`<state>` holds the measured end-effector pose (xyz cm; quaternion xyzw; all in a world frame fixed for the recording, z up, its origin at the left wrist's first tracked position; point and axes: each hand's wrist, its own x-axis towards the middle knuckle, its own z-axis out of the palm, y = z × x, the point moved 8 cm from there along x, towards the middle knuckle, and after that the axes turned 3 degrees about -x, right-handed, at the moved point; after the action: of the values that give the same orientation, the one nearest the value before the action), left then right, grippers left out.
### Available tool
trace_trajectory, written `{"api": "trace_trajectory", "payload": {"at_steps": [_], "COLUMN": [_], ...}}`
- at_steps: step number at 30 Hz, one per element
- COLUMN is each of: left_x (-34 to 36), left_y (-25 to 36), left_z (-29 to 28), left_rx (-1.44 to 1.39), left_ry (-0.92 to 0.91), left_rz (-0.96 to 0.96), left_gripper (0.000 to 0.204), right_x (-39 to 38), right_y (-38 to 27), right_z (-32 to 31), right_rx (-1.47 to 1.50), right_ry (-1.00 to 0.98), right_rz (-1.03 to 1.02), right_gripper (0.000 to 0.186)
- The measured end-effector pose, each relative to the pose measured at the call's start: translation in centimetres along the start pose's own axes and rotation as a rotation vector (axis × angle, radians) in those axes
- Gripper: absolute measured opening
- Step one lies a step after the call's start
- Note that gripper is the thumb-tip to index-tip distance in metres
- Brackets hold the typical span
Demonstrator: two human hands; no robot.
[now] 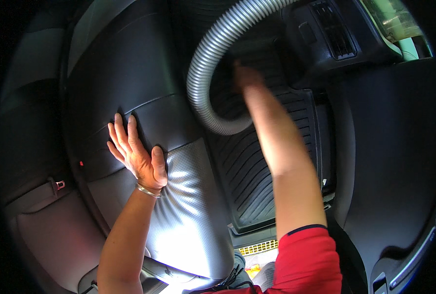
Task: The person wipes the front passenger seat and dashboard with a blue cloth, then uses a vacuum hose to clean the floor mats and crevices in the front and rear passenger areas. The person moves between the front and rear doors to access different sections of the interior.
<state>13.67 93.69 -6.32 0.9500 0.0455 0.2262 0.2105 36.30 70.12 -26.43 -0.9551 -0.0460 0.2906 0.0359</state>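
My left hand presses down on the black leather car seat, fingers spread, and the perforated leather wrinkles beside the palm. A bracelet circles that wrist. My right arm reaches far into the dark footwell, over a black ribbed floor mat. The right hand is blurred and in shadow, so its fingers and anything in them cannot be made out. A grey corrugated hose loops down from the top, and its lower end passes behind my right forearm.
A console with an air vent juts out at the upper right. The dark back of a front seat fills the right side. Seat belt buckles lie at the left by the backrest. Below the sill shows a yellow grating.
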Motion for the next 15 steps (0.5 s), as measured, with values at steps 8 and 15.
{"api": "trace_trajectory", "payload": {"at_steps": [8,15], "left_x": [-0.2,0.2], "left_y": [-0.4,-0.2], "left_z": [0.0,0.1], "left_rx": [0.012,0.025], "left_ry": [0.028,0.044], "left_rz": [0.011,0.038], "left_gripper": [0.077,0.075], "right_x": [-3.0,-6.1], "right_y": [8.2,8.0], "right_z": [2.3,5.0], "right_rx": [0.227,-0.019], "right_ry": [0.044,-0.105], "right_rz": [0.275,-0.096], "right_gripper": [0.092,0.066]}}
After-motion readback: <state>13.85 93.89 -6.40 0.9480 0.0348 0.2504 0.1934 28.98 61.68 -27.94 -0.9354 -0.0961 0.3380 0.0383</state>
